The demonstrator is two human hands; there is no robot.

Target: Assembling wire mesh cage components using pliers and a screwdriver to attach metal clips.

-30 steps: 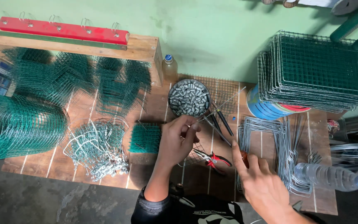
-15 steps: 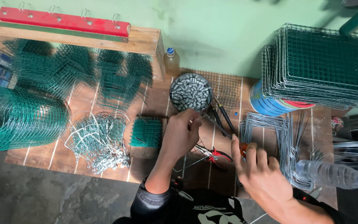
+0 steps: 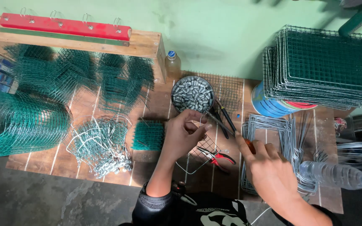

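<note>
The left hand [image 3: 185, 134] pinched a thin wire loop above a small mesh piece [image 3: 204, 148]; the right hand [image 3: 269, 167] gripped an orange-handled tool [image 3: 250, 146]. Finished cages [image 3: 323, 67] stood stacked far right, mesh panels [image 3: 80, 77] waited left.

A: Where does the one view look from?

B: From the person's head, almost straight down onto the wooden worktop [image 3: 105, 167], facing the green wall [image 3: 214, 33] at the top edge.

A: How near is it?

B: Near: the left hand [image 3: 185, 134] and right hand [image 3: 269, 171] enter from the bottom edge and fill the lower middle. No second view shares the scene.
</note>
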